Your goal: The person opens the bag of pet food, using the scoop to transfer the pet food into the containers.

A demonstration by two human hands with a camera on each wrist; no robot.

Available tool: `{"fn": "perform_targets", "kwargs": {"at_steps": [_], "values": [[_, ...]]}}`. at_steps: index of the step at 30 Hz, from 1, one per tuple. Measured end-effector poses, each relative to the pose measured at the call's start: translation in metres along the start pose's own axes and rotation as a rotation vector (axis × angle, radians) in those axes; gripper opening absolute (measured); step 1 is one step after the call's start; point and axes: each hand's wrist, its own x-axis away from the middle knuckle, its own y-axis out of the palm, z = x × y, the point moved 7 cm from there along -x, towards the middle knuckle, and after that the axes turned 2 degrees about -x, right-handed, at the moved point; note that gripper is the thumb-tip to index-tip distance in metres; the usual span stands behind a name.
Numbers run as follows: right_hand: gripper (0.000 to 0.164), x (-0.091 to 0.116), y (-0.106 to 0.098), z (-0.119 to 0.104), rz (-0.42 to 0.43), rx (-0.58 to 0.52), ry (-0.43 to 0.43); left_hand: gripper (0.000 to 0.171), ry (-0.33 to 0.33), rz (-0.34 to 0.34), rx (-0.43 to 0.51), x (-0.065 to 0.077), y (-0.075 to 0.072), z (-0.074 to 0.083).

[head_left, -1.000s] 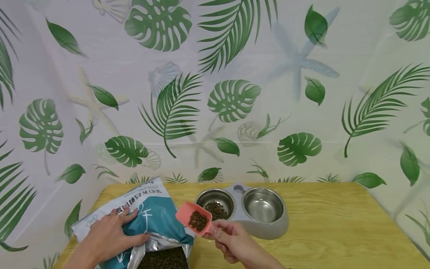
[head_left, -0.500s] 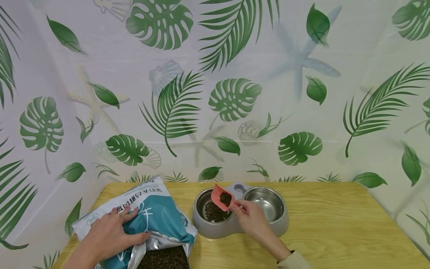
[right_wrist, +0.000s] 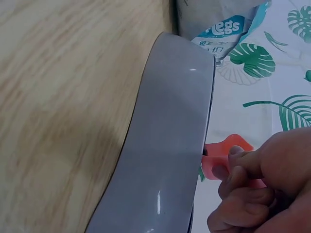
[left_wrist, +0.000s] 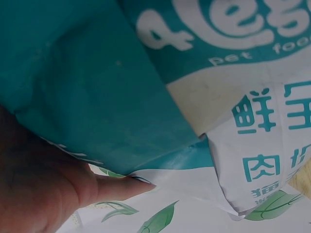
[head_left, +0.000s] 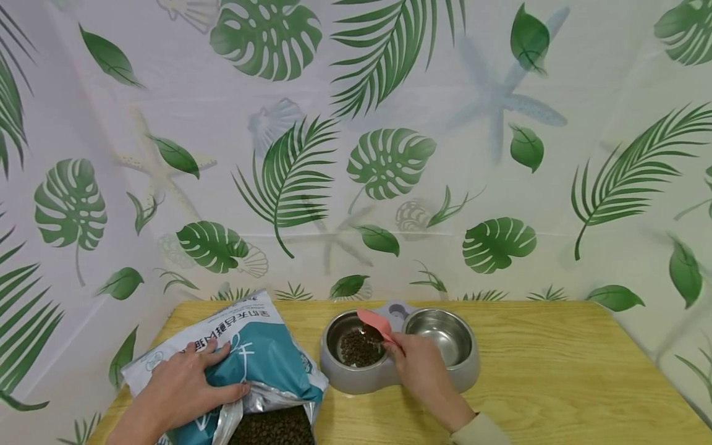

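Note:
My right hand (head_left: 419, 364) pinches the handle of a coral-pink scoop (head_left: 374, 322), tipped on its side over the left steel bowl (head_left: 335, 339). Brown kibble (head_left: 358, 349) lies in that bowl, with some pieces at the scoop's lip. In the right wrist view, curled fingers (right_wrist: 238, 194) hold the scoop (right_wrist: 221, 158) just past the grey feeder wall (right_wrist: 170, 116). My left hand (head_left: 180, 383) rests spread on a teal and white pet food bag (head_left: 267, 352), thumb along its silver fold. The bag's mouth, full of kibble (head_left: 272, 428), faces the near edge.
The right steel bowl (head_left: 439, 337) shares the grey double feeder (head_left: 361, 384) and shows a bare metal inside. The feeder stands right of the bag on a wood-grain table (head_left: 556, 371). A leaf-print sheet (head_left: 423, 93) hangs behind and at the sides.
My right hand has carried the filled scoop from beside the bag rightward over the left bowl and tipped it, so kibble drops out. The left hand has stayed on the bag.

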Motion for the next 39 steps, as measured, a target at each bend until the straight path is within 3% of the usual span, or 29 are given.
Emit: {"fn": "perform_targets", "kwargs": {"at_steps": [10,12,14,17,20,22,24,27,30,32,36,38,39], "values": [[0.011,0.003,-0.004,-0.004,0.043,0.134,-0.035,0.103,-0.001,0.001,-0.009,0.001,0.0,0.0],[0.005,0.003,-0.007,-0.006,0.042,0.096,-0.024,0.103,0.001,0.002,-0.01,0.001,0.0,0.0],[0.006,0.003,-0.009,-0.006,0.001,-0.022,0.009,0.104,0.001,0.001,-0.01,0.001,0.001,0.0],[0.017,0.005,-0.01,-0.01,-0.174,-0.36,0.099,0.104,0.002,-0.005,-0.009,0.0,0.001,-0.001],[0.029,0.015,-0.009,-0.023,-0.447,-0.674,0.148,0.104,0.003,-0.013,-0.005,0.001,0.002,-0.001],[0.033,0.025,-0.008,-0.037,-0.651,-0.805,0.121,0.104,0.007,-0.016,0.0,0.001,0.003,-0.001],[0.034,0.037,-0.008,-0.051,-0.819,-0.855,0.052,0.103,0.008,-0.017,0.001,0.001,0.003,-0.001],[0.031,0.054,-0.002,-0.067,-0.987,-0.85,-0.008,0.103,0.011,-0.014,0.002,0.001,0.003,-0.001],[0.031,0.066,0.016,-0.071,-1.048,-0.745,-0.065,0.103,0.009,-0.015,-0.001,0.001,0.003,0.0],[0.03,0.071,0.042,-0.064,-1.051,-0.607,-0.132,0.104,0.009,-0.013,-0.002,0.0,0.003,0.0],[0.025,0.078,0.114,-0.03,-0.983,-0.319,-0.313,0.104,0.009,-0.009,-0.004,0.0,0.002,0.001],[0.024,0.083,0.147,-0.015,-0.972,-0.238,-0.365,0.104,0.007,-0.009,-0.005,0.0,0.002,0.002],[0.024,0.084,0.159,-0.01,-0.979,-0.245,-0.343,0.104,0.005,-0.01,-0.005,0.0,0.002,0.002]]}}
